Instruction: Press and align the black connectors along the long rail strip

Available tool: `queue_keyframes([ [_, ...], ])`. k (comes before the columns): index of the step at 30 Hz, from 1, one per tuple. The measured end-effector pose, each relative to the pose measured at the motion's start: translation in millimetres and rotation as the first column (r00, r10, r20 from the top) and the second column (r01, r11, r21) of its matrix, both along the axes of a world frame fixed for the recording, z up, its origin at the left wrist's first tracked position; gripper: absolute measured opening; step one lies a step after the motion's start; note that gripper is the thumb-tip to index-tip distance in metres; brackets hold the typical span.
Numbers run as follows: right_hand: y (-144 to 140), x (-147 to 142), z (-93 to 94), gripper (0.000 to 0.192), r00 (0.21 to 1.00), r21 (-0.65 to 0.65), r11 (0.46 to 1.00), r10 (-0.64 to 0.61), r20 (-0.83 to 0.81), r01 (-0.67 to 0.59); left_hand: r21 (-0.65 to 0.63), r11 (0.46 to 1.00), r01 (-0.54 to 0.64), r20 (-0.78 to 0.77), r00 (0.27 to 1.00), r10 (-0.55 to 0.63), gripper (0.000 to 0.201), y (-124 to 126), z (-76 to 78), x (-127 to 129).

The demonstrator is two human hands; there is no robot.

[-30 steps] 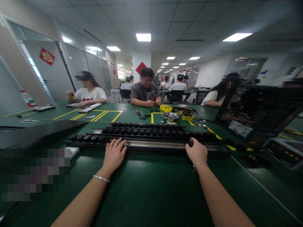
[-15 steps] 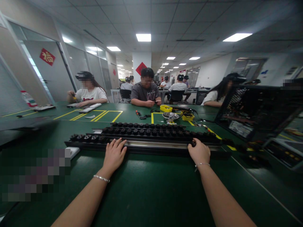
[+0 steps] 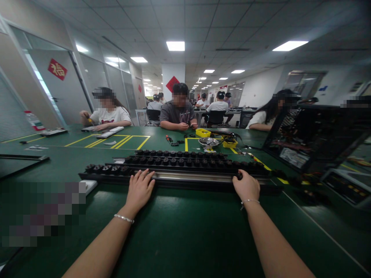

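A long black rail with a silvery metal strip (image 3: 191,177) lies across the green tabletop (image 3: 185,235), squat round black pieces (image 3: 107,168) lining its left end. The left hand (image 3: 140,189) rests on it, fingers loosely spread, gripping nothing visible; the right hand (image 3: 247,186) curls closed around a small black knob-like piece (image 3: 239,176) over the strip. Just behind stand black rails filled with similar round pieces (image 3: 181,161).

On the flat green table (image 3: 185,231), round black knobs (image 3: 181,162) in rows lie behind a long black metal rail (image 3: 191,177). Farther back is a round silvery metal bowl (image 3: 208,146) (a small yellow plastic bin (image 3: 203,134) behind it); right, a boxy black computer case (image 3: 304,131).
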State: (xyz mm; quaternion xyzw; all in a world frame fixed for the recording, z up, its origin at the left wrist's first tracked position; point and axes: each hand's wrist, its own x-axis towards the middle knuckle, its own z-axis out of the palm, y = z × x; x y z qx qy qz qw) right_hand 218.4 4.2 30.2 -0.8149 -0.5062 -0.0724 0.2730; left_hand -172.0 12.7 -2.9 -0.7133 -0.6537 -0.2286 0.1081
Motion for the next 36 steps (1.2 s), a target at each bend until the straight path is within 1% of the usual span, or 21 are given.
queue_keyframes([
  [9, -1, 4, 1.2, 0.045, 1.0, -0.006, 1.0, -0.006, -0.025, 0.006, -0.011, 1.0, -0.009, -0.007, 1.0, 0.008, 0.043, -2, 3.1, 2],
  [16, 0, 7, -0.1, 0.045, 0.999, -0.014, 1.0, -0.022, -0.027, 0.021, 0.008, 1.0, -0.006, -0.023, 1.0, 0.006, 0.042, -2, 1.9, 2],
  [25, -2, 9, 1.3, 0.044, 1.0, 0.008, 1.0, -0.019, -0.02, 0.02, 0.003, 1.0, -0.003, -0.013, 1.0, 0.003, 0.042, -2, 2.0, 2],
  [31, -2, 16, 2.6, 0.046, 0.999, -0.034, 0.999, -0.026, -0.045, 0.024, -0.006, 1.0, -0.001, -0.012, 1.0, 0.0, 0.043, -3, 2.6, 2],
  [36, -1, 25, 3.8, 0.047, 0.999, -0.074, 0.997, 0.015, -0.048, -0.018, 0.013, 1.0, 0.001, -0.012, 1.0, -0.001, 0.042, -3, 3.3, 3],
])
